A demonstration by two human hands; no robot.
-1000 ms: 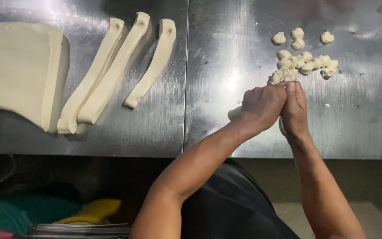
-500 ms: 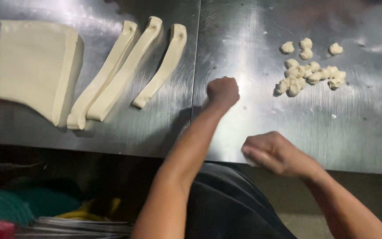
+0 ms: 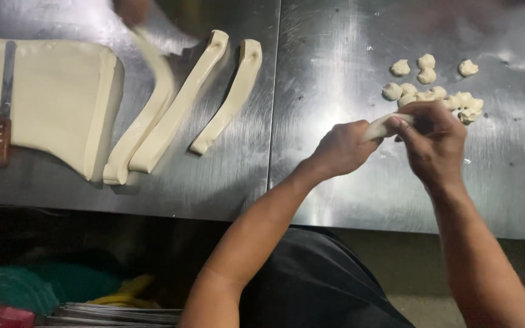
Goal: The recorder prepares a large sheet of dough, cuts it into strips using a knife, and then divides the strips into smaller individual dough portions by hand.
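My left hand [image 3: 341, 147] grips one end of a short pale dough strip [image 3: 383, 123] over the steel table [image 3: 347, 200]. My right hand [image 3: 434, 138] pinches the strip's other end. Just beyond my fingers lies a cluster of several small torn dough pieces [image 3: 434, 85]. To the left lie three long cut dough strips [image 3: 185, 102], and another person's hand [image 3: 130, 11] at the top edge lifts the end of the leftmost one. A large folded dough slab [image 3: 56, 100] fills the far left.
A knife with a brown wooden handle [image 3: 3, 124] lies on the dough slab. A seam [image 3: 274, 103] divides the steel table into two panels. Below the table's front edge sit green and yellow cloths [image 3: 62, 288] and stacked metal trays [image 3: 123, 316].
My hands parted half a second ago, then came back together on a dough strip near the small pieces. Another person's hand now lifts the leftmost long strip. The view shifted, showing the knife.
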